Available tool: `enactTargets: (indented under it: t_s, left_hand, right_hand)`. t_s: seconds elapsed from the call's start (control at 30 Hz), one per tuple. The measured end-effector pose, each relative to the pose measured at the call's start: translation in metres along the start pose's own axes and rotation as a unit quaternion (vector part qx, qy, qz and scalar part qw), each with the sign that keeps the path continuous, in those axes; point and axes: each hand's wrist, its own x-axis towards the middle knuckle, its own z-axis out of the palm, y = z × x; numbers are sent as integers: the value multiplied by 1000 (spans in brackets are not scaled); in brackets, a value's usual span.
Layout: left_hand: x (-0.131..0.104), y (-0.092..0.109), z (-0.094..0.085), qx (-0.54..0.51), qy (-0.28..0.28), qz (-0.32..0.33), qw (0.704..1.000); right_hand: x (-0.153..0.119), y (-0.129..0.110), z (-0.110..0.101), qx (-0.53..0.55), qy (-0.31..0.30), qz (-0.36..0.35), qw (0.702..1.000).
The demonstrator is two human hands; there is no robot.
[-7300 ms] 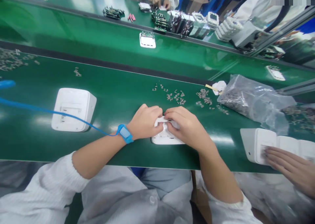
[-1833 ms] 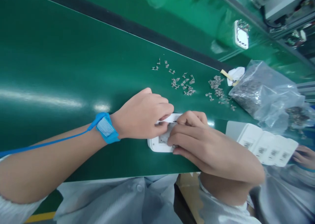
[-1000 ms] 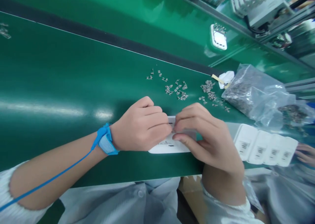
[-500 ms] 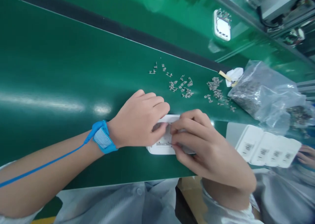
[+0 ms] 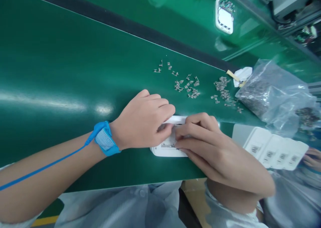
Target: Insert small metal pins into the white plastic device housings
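Observation:
A white plastic housing [image 5: 160,151] lies on the green work surface, partly covered by both hands. My left hand [image 5: 144,121] is closed on its left side, fingers curled over the far edge and thumb inside. The blue band around that wrist has a blue cord. Over the housing's right half, my right hand [image 5: 213,144] is closed, its fingertips pressed together inside the recess. Whatever they pinch is hidden. Thin metal parts show in the recess beside those fingertips. Beyond my hands lie several small metal spring contacts [image 5: 179,86].
A second pile of metal contacts [image 5: 222,84] lies by a clear plastic bag [image 5: 283,94] of similar parts. White covers with printed labels [image 5: 262,142] overlap in a row at right. Another person's hand [image 5: 312,159] is beside them. A white device [image 5: 225,19] sits beyond the dark strip.
My right hand has shifted slightly right, its wrist swinging right and its fingers drawing closer together. My left hand keeps its hold on the housing. The view has shifted a little.

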Motion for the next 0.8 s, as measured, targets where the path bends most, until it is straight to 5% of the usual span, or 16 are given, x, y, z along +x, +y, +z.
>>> enactTargets:
  t_s: [0.8]
  left_hand:
    - [-1, -1, 2, 11, 5, 10, 1000]
  right_hand:
    - [2, 4, -1, -11, -28, 2, 1000]
